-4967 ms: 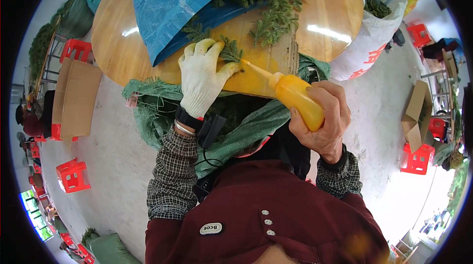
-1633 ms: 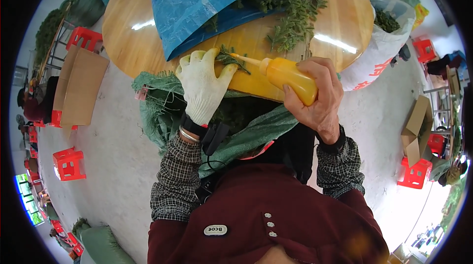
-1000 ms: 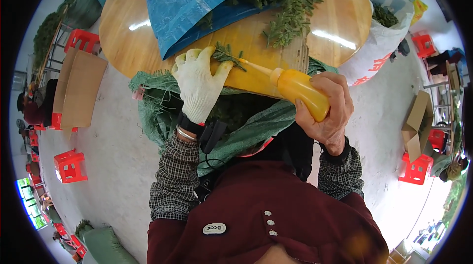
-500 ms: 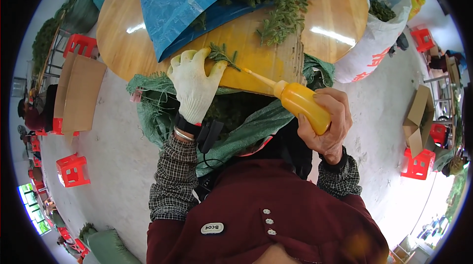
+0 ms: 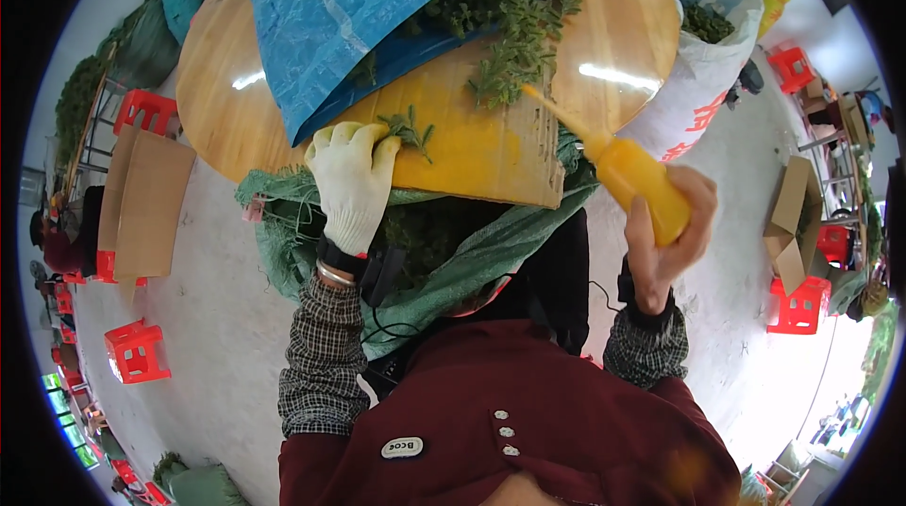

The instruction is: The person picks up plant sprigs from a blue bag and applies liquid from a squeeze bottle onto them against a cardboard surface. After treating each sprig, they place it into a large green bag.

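Observation:
My left hand [image 5: 351, 180], in a white knit glove with yellowed fingertips, pinches a small green leafy sprig [image 5: 411, 134] between thumb and forefinger. Beneath the sprig lies a sheet of cardboard [image 5: 453, 171] stained yellow. Bare, my right hand [image 5: 681, 227] wraps round a yellow squeeze bottle [image 5: 644, 187] with a long thin nozzle. That bottle is tilted, its tip up and to the left, past the cardboard's right edge and apart from the sprig. A pile of green sprigs [image 5: 519, 20] spills from a blue plastic sheet [image 5: 311, 20] just beyond.
A round wooden table [image 5: 212, 81] bears the sheet and cardboard. Below its near edge hangs a green woven sack [image 5: 444, 279] with greenery. A white sack [image 5: 703, 62] stands at the far right. Red stools [image 5: 137, 352] and a cardboard box [image 5: 156, 209] stand on the floor at left.
My right hand has drawn the bottle right and away from the sprig, its nozzle now pointing more upward. My left hand still pinches the sprig, which has turned so its tip points nearer me.

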Demonstrator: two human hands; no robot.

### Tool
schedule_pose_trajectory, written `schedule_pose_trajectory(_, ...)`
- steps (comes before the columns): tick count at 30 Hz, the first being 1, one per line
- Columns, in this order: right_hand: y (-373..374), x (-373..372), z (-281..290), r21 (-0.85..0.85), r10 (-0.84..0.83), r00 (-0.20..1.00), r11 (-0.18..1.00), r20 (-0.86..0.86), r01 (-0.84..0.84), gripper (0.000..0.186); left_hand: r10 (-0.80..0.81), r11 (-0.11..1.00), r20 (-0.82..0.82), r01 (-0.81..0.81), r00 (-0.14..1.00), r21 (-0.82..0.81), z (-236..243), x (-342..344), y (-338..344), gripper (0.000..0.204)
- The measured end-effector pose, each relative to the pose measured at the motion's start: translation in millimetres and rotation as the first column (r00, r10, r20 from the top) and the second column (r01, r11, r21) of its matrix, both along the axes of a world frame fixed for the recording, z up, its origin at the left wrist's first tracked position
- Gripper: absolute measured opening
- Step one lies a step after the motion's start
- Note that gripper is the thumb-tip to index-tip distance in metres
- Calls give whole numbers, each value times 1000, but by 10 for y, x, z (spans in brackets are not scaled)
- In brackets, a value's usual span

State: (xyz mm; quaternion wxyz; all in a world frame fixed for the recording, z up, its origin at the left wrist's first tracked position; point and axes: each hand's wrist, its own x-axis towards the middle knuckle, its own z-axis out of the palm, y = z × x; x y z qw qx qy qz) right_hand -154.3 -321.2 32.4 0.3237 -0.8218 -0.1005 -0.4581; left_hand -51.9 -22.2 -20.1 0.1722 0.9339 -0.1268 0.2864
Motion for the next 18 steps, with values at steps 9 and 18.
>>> schedule_pose_trajectory(9,117,407,-180,-8,1,993,1000,-120,-2,40,-193,979,-276,165,941,-122,434,-658,316,22)
schedule_pose_trajectory(18,381,424,-136,30,261,956,965,-133,-259,41,-38,995,-170,21,985,-96,229,-260,-59,34)
